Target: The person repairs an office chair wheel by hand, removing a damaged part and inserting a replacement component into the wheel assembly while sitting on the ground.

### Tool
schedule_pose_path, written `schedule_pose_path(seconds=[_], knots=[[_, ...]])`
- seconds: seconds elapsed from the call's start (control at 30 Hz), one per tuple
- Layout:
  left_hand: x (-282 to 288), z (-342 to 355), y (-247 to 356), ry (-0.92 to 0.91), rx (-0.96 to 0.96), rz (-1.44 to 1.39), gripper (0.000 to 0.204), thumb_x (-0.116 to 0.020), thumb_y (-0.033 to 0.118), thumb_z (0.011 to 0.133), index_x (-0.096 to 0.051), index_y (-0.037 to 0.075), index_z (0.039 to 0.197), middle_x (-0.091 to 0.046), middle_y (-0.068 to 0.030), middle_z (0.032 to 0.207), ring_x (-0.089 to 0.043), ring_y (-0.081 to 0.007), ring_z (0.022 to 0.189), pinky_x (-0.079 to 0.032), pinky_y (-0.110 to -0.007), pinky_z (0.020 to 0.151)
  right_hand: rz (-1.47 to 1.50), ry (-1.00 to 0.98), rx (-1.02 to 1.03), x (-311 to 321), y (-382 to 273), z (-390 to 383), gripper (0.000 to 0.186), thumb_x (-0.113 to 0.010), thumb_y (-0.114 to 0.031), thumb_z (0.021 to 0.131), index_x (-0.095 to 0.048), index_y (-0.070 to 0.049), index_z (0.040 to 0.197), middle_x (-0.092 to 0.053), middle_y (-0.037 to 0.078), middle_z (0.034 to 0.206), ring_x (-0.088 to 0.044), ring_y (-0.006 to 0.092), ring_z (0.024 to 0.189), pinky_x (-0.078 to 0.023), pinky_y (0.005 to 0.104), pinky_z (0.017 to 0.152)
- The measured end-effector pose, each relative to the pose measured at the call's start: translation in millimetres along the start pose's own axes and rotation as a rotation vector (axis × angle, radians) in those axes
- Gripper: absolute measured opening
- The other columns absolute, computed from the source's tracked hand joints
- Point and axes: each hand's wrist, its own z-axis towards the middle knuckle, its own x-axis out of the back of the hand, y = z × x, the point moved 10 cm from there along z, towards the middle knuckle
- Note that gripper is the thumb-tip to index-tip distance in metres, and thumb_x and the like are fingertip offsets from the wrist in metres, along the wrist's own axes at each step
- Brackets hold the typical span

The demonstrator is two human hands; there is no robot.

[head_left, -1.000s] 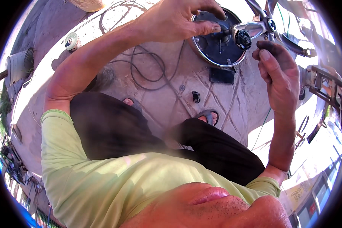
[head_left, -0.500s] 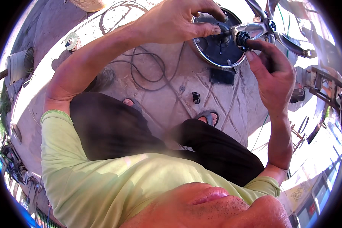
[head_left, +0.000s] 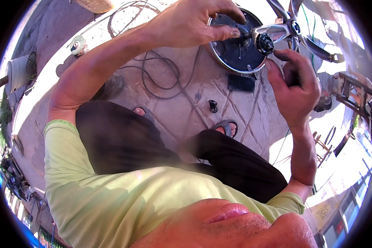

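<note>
A round black plate with a chrome rim (head_left: 229,58) stands upper middle, with a dark central shaft. Around that shaft the thumb and forefinger of my left hand (head_left: 202,27) are closed. Beside it is a chrome five-armed base (head_left: 277,31), a lumpy glossy black fitting (head_left: 265,44) on the end of its nearest arm. My right hand (head_left: 295,82) is just below and right of this fitting, fingertips close to it, thumb and forefinger apart, the other fingers curled.
A dark flat rectangle (head_left: 241,83) and a small black caster (head_left: 213,106) lie on the concrete floor (head_left: 186,115) with looped grey cable (head_left: 161,87). A grinder disc (head_left: 77,44) is at left, a white bucket (head_left: 18,74) at far left, a metal frame (head_left: 353,95) at right.
My right hand moved left to the black fitting, touched it with the forefinger, then drew slightly down and away from it. My left hand has hardly moved.
</note>
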Motion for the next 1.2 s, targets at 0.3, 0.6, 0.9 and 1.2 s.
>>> schedule_pose_path(seconds=[0.3, 0.6, 0.9, 1.2], knots=[[-3.1, -2.2, -0.5, -0.012, 0.027, -0.094, 0.029, -0.073, 0.007, 0.094, -0.067, 0.001, 0.122, -0.063, -0.0134, 0.122, -0.063, -0.0255, 0.115, -0.057, -0.036, 0.097, -0.173, 0.020, 0.350, -4.7, -24.0, 3.8, 0.027, -0.088, -0.004, 0.077, -0.075, -0.006, 0.101, -0.067, 0.003, 0.072, -0.059, 0.0115, 0.055, -0.045, 0.0263, 0.050], [-7.9, -1.2, -1.6, -0.043, 0.040, -0.132, 0.030, -0.072, 0.010, 0.097, -0.065, 0.002, 0.125, -0.063, -0.0137, 0.123, -0.064, -0.0253, 0.116, -0.061, -0.036, 0.094, -0.239, 0.007, 0.499, -8.6, -29.9, -0.4, 0.028, -0.087, -0.003, 0.076, -0.074, -0.005, 0.101, -0.064, 0.003, 0.070, -0.061, 0.0140, 0.058, -0.047, 0.0281, 0.051], [-11.6, -1.7, -12.6, -0.031, -0.011, -0.171, 0.031, -0.072, 0.011, 0.097, -0.064, 0.002, 0.125, -0.063, -0.0141, 0.123, -0.064, -0.0259, 0.116, -0.062, -0.039, 0.093, -0.173, -0.007, 0.424, -8.6, -25.9, 3.2, 0.029, -0.087, -0.002, 0.077, -0.073, -0.004, 0.103, -0.065, 0.004, 0.071, -0.061, 0.0145, 0.057, -0.047, 0.0277, 0.051], [-11.6, -0.1, -9.1, -0.048, -0.030, -0.085, 0.032, -0.072, 0.010, 0.096, -0.064, 0.001, 0.125, -0.063, -0.0143, 0.123, -0.064, -0.0258, 0.115, -0.062, -0.038, 0.093, -0.100, 0.030, 0.303, -1.7, -14.8, 1.6, 0.031, -0.087, -0.002, 0.078, -0.074, -0.005, 0.105, -0.064, 0.002, 0.070, -0.054, 0.0093, 0.054, -0.041, 0.0247, 0.049]])
